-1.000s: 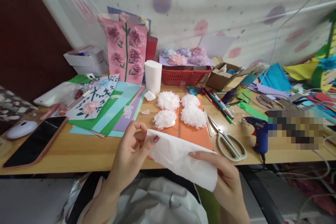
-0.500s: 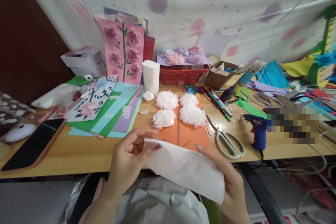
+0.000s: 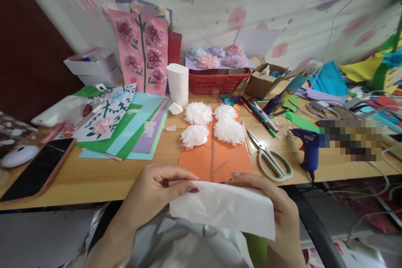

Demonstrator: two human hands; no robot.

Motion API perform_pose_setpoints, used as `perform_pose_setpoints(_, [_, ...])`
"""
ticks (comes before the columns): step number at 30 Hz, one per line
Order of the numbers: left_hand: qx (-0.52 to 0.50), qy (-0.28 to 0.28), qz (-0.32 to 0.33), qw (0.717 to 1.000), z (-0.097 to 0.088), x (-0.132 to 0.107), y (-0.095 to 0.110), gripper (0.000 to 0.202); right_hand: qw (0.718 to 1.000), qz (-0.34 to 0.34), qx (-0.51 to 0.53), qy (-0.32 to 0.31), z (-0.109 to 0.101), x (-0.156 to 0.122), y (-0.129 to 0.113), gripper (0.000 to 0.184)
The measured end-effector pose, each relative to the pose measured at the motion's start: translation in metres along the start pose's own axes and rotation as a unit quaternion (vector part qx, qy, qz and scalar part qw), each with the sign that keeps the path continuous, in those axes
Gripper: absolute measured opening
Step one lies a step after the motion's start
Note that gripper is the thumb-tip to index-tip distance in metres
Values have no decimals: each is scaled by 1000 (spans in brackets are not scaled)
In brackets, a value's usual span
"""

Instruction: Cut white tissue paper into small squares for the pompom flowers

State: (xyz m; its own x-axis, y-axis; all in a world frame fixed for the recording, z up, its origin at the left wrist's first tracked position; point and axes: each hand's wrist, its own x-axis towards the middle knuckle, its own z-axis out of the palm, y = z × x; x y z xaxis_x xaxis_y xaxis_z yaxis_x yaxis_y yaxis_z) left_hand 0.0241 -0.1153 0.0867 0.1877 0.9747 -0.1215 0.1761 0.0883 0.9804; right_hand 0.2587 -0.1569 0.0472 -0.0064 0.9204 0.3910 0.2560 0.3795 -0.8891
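Note:
A white sheet of tissue paper (image 3: 222, 207) is stretched between both hands just below the table's front edge. My left hand (image 3: 153, 190) pinches its left end, thumb on top. My right hand (image 3: 279, 213) grips the right end from behind, fingers curled over the top edge. Beyond them an orange card (image 3: 216, 161) lies on the wooden table (image 3: 94, 176), carrying several fluffy white tissue flowers (image 3: 228, 130).
Scissors (image 3: 271, 161) and a blue glue gun (image 3: 309, 146) lie right of the card, with pens (image 3: 260, 115) behind. Coloured paper sheets (image 3: 132, 127), a phone (image 3: 37, 171), a paper roll (image 3: 178, 83), a red basket (image 3: 216, 81) and a pink flower card (image 3: 141, 52) fill the left and back.
Both hands have drawn the tissue sheet down and toward me, off the orange card, and turned it from slanted to nearly level. The view has tilted slightly downward.

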Motion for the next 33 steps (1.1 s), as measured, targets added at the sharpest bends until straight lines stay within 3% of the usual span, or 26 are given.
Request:
perform_pose_setpoints(4, [65,-33,43,996,-7,1,-2,16,1000,12,29,-5,-3,0,-1,23])
perform_pose_setpoints(7, [86,-46,49,994,-8,0,-2,11,999,11,45,-13,-1,0,-5,21])
perform_pose_setpoints(11, [82,-83,23,993,1,-2,-1,16,998,0,53,-27,1,1,-8,13])
perform_pose_setpoints(16, [127,-148,74,978,18,-2,2,13,997,-13,59,-52,0,-2,-8,17])
perform_pose_setpoints(20, [125,-156,96,975,23,-3,1,12,997,13,43,-65,-3,-3,-13,13])
perform_pose_setpoints(27, [123,-143,75,979,19,0,0,8,998,-19,0,-55,-8,-2,-21,29])
perform_pose_setpoints(33, [81,-184,39,979,28,-1,9,12,997,-60,-7,-51,-5,3,-22,25])
